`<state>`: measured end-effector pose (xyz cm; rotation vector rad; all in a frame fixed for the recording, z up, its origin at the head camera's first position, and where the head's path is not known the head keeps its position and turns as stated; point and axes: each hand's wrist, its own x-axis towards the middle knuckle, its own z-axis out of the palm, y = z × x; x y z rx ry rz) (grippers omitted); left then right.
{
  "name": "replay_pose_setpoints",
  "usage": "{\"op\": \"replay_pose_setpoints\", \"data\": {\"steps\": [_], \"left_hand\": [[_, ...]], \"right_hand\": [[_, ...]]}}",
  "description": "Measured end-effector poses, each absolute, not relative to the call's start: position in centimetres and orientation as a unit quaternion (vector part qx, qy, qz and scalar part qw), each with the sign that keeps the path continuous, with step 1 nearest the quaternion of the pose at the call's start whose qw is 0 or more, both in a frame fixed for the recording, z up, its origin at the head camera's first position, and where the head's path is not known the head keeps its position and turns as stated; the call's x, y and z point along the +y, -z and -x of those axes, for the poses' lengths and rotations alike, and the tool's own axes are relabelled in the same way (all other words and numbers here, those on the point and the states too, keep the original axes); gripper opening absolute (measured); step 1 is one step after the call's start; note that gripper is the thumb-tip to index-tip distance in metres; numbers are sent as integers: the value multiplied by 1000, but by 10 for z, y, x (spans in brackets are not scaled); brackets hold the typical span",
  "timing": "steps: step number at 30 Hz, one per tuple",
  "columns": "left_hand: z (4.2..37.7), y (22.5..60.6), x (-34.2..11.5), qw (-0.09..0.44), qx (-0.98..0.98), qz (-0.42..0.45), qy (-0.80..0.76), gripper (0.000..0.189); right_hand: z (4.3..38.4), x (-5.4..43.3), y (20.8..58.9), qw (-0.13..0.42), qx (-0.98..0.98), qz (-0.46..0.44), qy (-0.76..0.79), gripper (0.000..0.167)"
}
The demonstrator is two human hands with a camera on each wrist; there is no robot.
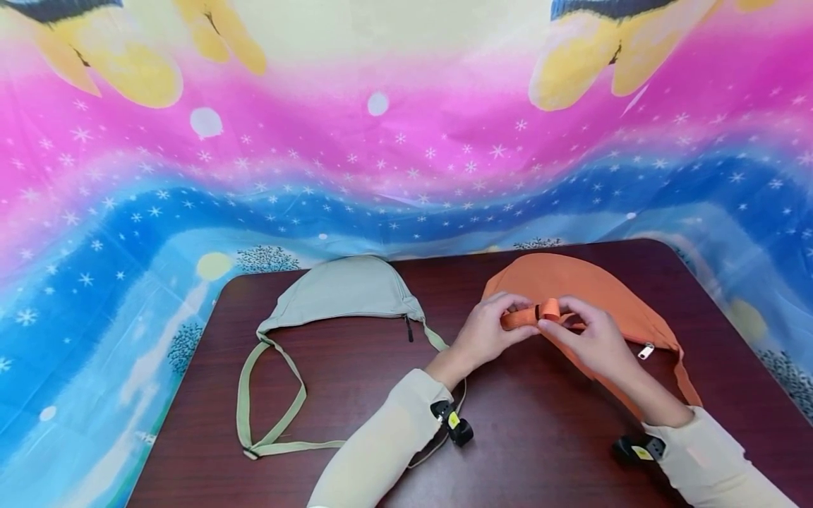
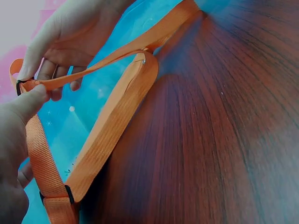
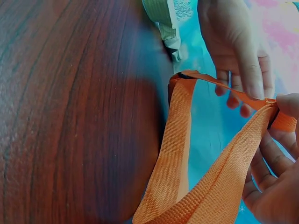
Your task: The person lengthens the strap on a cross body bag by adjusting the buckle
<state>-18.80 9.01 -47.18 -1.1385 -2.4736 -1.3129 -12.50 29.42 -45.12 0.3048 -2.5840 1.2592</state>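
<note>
Both hands meet over an orange waist bag (image 1: 559,275) and hold its orange strap (image 2: 121,112) up off the table. My left hand (image 1: 485,330) pinches the strap between thumb and fingers, just left of a small black slider buckle (image 1: 537,311). On the other side, my right hand (image 1: 593,337) pinches the strap at a short loop beside the buckle. In the left wrist view, a second black slider (image 2: 70,194) sits lower on the strap. The right wrist view shows the strap (image 3: 173,144) hanging in a long loop below the fingers.
A pale green waist bag (image 1: 346,289) lies at the back left of the dark wooden table (image 1: 508,458). Its green strap (image 1: 244,388) loops toward the front, partly behind my left forearm. A metal zipper pull (image 1: 646,351) shows on the orange bag. Behind hangs a patterned cloth (image 1: 406,141).
</note>
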Motion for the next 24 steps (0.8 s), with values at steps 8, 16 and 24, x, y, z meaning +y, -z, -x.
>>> {"op": "replay_pose_setpoints", "data": {"steps": [8, 16, 24], "left_hand": [[193, 478, 85, 65, -836, 360, 408, 45], [193, 479, 84, 81, -836, 354, 411, 31], [191, 478, 85, 74, -825, 363, 426, 31]], "right_hand": [[125, 295, 452, 129, -891, -91, -426, 20], [125, 296, 451, 124, -884, -87, -442, 22], [129, 294, 457, 115, -889, -97, -432, 20]]}}
